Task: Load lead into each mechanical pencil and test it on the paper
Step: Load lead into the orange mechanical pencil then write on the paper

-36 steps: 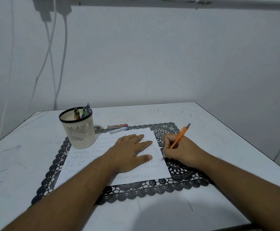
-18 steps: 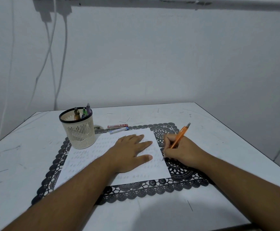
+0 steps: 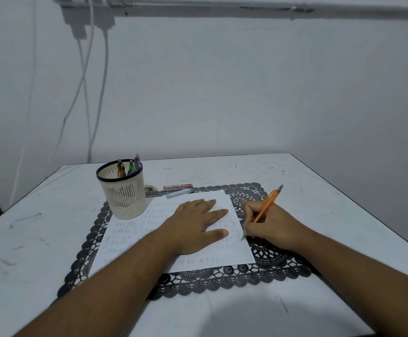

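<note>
Currently I saw right hand pinching orange pencil, tip at paper right edge, axis up-right; left hand flat, pinning sheet.

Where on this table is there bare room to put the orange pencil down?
Bare white tabletop lies right of the black lace mat, and left of the beige pencil cup. The white paper is crowded by both hands.

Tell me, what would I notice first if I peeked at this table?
Probably the bright orange pencil, gripped in the right hand with its tip at the right edge of the paper. The left hand lies flat on that paper. A cream pencil cup stands at the paper's far left corner.
</note>
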{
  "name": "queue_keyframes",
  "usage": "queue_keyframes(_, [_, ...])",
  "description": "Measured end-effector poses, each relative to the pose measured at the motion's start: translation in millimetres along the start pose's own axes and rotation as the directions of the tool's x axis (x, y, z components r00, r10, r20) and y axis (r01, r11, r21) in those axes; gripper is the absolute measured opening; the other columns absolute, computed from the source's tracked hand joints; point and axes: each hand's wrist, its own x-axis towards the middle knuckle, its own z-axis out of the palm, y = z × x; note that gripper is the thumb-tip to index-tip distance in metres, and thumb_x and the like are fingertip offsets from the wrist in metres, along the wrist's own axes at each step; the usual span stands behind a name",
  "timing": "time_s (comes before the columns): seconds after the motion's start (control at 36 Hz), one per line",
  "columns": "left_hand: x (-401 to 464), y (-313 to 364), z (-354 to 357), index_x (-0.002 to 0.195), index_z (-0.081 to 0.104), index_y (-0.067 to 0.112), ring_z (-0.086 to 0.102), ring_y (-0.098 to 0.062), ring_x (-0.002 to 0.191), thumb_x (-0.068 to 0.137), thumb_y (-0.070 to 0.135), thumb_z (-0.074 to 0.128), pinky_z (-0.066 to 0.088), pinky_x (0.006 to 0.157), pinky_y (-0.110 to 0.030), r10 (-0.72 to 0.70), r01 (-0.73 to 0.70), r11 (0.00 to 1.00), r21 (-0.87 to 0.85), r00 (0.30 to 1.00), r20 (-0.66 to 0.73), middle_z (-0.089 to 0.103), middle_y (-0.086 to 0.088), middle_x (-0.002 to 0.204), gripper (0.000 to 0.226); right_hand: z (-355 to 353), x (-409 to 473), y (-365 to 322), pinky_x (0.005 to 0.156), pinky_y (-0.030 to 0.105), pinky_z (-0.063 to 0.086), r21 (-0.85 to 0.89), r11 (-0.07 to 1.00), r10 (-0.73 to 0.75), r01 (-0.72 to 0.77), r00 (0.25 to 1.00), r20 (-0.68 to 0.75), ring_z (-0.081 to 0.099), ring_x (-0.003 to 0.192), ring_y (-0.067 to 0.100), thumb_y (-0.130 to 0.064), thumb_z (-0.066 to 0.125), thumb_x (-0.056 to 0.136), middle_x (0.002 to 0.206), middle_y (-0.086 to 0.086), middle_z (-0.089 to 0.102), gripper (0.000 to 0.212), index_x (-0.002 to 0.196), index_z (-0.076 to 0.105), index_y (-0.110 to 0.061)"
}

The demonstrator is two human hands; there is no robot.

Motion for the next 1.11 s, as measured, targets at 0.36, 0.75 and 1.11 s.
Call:
queue_keyframes(0.36, [-32.3,8.9,-77.5,0.146,0.051,0.042,0.048,-0.003,0.134,0.100,0.065,0.045,0.043,0.112,-0.039,0.012,-0.057,0.987,-0.152,0.959,-0.281,0.052,0.020,0.149,0.052,-27.4,19.0,-11.0,0.083,0.045,0.063,0.289,0.951,0.159,-0.106,0.973,-0.167,0.074,0.088,0.038,0.010,0.067,0.091,0.104,0.033,0.072,0.007,0.097,0.068,0.007])
queue_keyframes(0.75, [-104.6,-126.1,-60.1,0.145,0.039,0.039,0.047,-0.016,0.125,0.090,0.046,0.073,0.045,0.104,-0.044,-0.588,0.047,0.776,-0.630,0.416,-0.694,0.043,0.015,0.139,0.066,12.6,86.4,-127.4,0.075,0.044,0.066,0.383,0.923,0.025,0.030,0.990,-0.138,0.070,0.077,0.028,0.005,0.054,0.100,0.086,0.021,0.065,0.010,0.097,0.063,0.001])
queue_keyframes(1.11, [-90.3,-145.8,-34.2,0.145,0.040,0.032,0.063,-0.014,0.118,0.075,0.021,0.092,0.055,0.090,-0.036,-0.648,0.017,0.449,-0.893,0.694,-0.313,0.062,0.011,0.130,0.088,95.2,172.4,-197.3,0.052,0.027,0.052,-0.052,0.948,-0.313,0.313,0.897,-0.312,0.067,0.057,0.022,-0.006,0.072,0.092,0.087,0.016,0.072,0.027,0.102,0.050,-0.017])
